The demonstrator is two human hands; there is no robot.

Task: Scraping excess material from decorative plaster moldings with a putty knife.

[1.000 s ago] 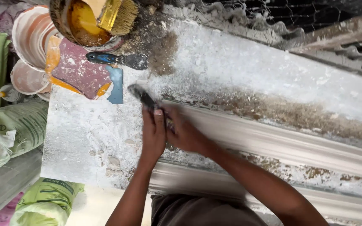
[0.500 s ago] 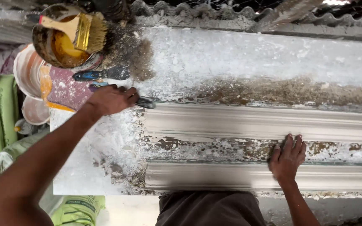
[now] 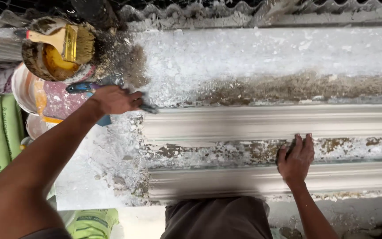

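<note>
Your left hand (image 3: pixel 113 99) grips a scraper (image 3: pixel 148 107), blade pointing 4 o'clock; your right hand (image 3: pixel 296 158) lies spread on the moulding (image 3: pixel 253 124).

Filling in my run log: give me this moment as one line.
left hand: holds scraper at moulding end | right hand: flat on bench, between mouldings | nearby: brush on bucket
</note>
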